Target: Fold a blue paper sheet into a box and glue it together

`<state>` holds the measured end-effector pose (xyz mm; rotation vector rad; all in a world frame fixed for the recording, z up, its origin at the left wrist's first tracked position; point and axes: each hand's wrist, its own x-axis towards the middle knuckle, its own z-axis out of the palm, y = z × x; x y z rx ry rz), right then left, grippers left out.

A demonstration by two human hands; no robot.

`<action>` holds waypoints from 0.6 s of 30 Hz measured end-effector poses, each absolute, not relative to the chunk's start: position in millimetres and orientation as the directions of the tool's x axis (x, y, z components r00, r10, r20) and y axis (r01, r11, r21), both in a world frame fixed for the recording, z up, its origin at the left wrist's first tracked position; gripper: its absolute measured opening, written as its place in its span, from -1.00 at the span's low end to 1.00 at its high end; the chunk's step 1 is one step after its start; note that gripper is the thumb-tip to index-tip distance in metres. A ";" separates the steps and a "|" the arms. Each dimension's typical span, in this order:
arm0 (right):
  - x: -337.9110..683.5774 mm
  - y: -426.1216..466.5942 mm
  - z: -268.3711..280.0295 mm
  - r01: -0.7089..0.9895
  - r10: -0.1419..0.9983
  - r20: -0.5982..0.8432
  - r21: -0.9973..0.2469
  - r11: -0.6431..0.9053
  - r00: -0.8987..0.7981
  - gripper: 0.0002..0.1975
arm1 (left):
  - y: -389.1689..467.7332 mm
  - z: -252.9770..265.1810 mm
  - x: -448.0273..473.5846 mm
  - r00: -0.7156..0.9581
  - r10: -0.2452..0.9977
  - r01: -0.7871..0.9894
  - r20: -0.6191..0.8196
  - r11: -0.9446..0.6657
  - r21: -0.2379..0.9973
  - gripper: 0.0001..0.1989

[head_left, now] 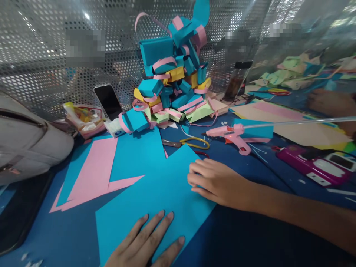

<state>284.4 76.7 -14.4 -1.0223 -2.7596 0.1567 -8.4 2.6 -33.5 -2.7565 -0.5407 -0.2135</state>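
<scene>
A blue sheet of paper (155,196) lies at an angle in front of me. My left hand (141,241) rests flat on its near part with the fingers spread, holding nothing. Over the sheet's right edge, my right hand (211,181) is curled with its fingers bent inward. Whatever is in those fingers, if anything, is hidden. Just beyond the sheet are scissors (194,142) with yellow handles, and part of a red handle (201,154) shows beside my right hand. A pink glue gun (225,133) lies farther right, a clear glue stick (292,121) sticking out of its back.
Folded blue, pink and yellow paper pieces form a tall stack (172,81) against the perforated metal panel (116,70). Pink sheets (93,163) lie left, near a grey bag (30,141) and a phone (108,102). A purple power strip (311,165) and another person's hand (324,104) are right.
</scene>
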 end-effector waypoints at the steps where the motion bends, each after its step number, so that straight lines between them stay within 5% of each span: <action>1: 284.1 74.4 -13.4 0.627 0.641 0.189 -0.136 0.767 -0.744 -0.87 | 1.7 -35.1 -8.6 0.906 0.359 0.411 0.224 -0.874 -0.259 -0.51; 5: 281.7 51.4 -8.9 0.556 0.530 0.350 -0.030 0.831 -0.773 -0.81 | -2.2 -41.4 -9.4 0.872 0.416 0.470 0.257 -0.859 -0.205 -0.54; 8: 282.1 27.3 -10.2 0.477 0.481 0.251 -0.078 0.875 -0.840 -0.64 | -2.4 -39.1 -9.3 0.876 0.400 0.456 0.270 -0.869 -0.192 -0.54; 11: 288.5 12.2 -15.7 0.512 0.522 0.148 -0.104 0.853 -0.840 -0.48 | -1.0 -32.8 -8.8 0.889 0.388 0.438 0.242 -0.875 -0.208 -0.52; 18: 325.2 11.8 -26.7 0.648 0.639 0.196 -0.027 0.762 -0.744 -0.60 | -2.2 -27.9 -6.7 0.896 0.390 0.434 0.213 -0.872 -0.226 -0.48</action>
